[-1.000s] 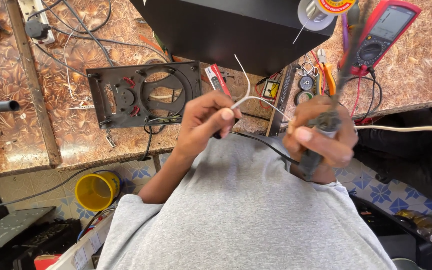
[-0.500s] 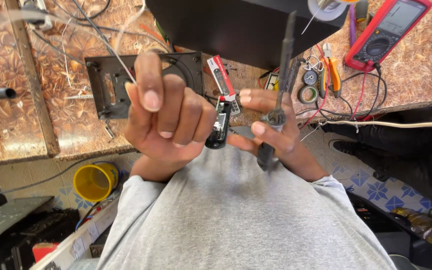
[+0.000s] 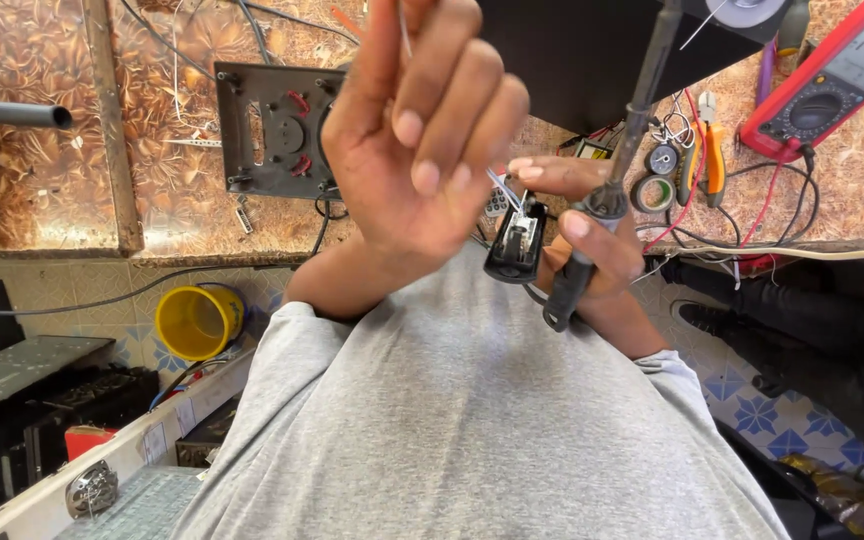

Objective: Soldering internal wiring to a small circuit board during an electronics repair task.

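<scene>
Holding: two things at once in my right hand [image 3: 592, 225], a small black part [image 3: 515, 243] and a soldering iron [image 3: 602, 200].
Left hand: my left hand [image 3: 417, 130] is raised close to the camera, fingers [image 3: 439, 110] curled narrow, pinching a thin pale wire [image 3: 405, 25] that runs up out of view.
Right fingers: thumb and forefinger clamp the black part from above; the lower fingers wrap the iron's dark handle, so nothing on that side is spread wide.
Black part: just below and right of my left palm, touching my right fingertips, over my grey shirt [image 3: 472, 420].
Iron: its shaft rises up and away from my right knuckles toward the black box [image 3: 582, 50] on the bench [image 3: 72, 130].
Beyond my fingers: a black plate [image 3: 272, 130] behind my left hand, a red multimeter [image 3: 832, 80] and orange-handled pliers [image 3: 712, 150] off to the right, a yellow bucket [image 3: 197, 320] down to the left.
Risk, grip: I judge the shared hold weak; any twist of the handle could let the black part slip into my lap.
Risk, heat: if the iron is hot, its shaft passes close to my right forefinger and the loose leads; a slip could burn skin or insulation.
Risk, sight: my left hand blocks much of my view.
</scene>
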